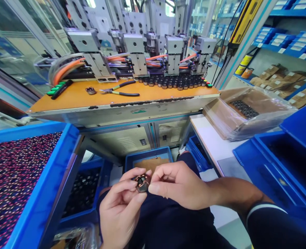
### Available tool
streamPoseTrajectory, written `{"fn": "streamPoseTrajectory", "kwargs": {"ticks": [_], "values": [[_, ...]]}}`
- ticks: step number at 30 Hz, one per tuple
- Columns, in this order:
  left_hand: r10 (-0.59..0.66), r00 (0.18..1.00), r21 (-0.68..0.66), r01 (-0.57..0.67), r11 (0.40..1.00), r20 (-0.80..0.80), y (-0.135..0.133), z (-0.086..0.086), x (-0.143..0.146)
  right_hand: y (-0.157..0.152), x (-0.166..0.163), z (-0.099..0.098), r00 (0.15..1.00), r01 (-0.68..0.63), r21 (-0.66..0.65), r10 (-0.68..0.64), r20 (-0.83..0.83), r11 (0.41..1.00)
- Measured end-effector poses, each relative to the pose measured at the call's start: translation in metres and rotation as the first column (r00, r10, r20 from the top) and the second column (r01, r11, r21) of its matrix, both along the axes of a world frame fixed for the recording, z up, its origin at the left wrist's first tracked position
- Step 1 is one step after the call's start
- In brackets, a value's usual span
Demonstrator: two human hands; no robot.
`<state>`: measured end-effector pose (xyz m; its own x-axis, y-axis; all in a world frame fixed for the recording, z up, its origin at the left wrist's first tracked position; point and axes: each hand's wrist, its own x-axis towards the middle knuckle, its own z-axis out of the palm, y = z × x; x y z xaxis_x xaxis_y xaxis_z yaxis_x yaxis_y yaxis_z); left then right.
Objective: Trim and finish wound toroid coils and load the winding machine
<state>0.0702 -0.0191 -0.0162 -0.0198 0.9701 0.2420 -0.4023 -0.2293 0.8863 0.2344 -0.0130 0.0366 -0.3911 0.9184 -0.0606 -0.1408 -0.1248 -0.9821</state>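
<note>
My left hand [124, 204] grips a small wound motor stator [142, 183], dark with copper coils around its open middle, between thumb and fingers above my lap. At the stator's right edge, my right hand [177, 185] is closed in a pinch, thumb and forefinger touching or almost touching the rim. Whatever lies between those fingertips is too small to make out. Ahead on the orange bench top [75, 97] are pliers [122, 89] with yellow-black handles, jaws pointing left. A single stator [90, 90] stands left of them, and several more stators [172, 82] stand in rows to the right.
A machine with metal blocks [134, 45] rises behind the bench. A blue bin [71, 138] full of red-and-dark parts stands at left. Below my hands is a blue tray [165, 152]. On the right are a plastic-lined carton [220, 121] and an open blue box [262, 155].
</note>
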Motion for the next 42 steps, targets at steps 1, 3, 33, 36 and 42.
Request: {"fn": "streamPoseTrajectory", "kwargs": {"ticks": [1, 3, 33, 36, 42], "values": [[-0.015, 1.0, -0.004, 0.015, 1.0, 0.017, 0.001, -0.001, 0.0, 0.001, 0.0, -0.001, 1.0, -0.024, -0.049, 0.024, -0.018, 0.999], [-0.033, 0.998, 0.008, 0.033, 0.999, 0.049, 0.002, -0.002, 0.001, 0.003, 0.001, -0.004, 0.998, -0.055, -0.106, 0.051, -0.038, 0.993], [0.33, 0.67, 0.38, -0.077, 0.922, -0.665, -0.004, 0.013, -0.01, 0.018, 0.005, -0.04, 0.852, 0.073, 0.985, -0.522, 0.02, 0.158], [0.329, 0.677, 0.402, -0.054, 0.914, -0.658, -0.005, 0.011, -0.012, 0.014, 0.002, -0.03, 0.917, 0.142, 0.942, -0.399, -0.01, 0.303], [0.171, 0.791, 0.186, -0.073, 0.98, -0.588, -0.006, 0.015, -0.012, 0.01, -0.003, -0.025, 0.937, 0.236, 0.828, -0.344, -0.056, 0.509]]}}
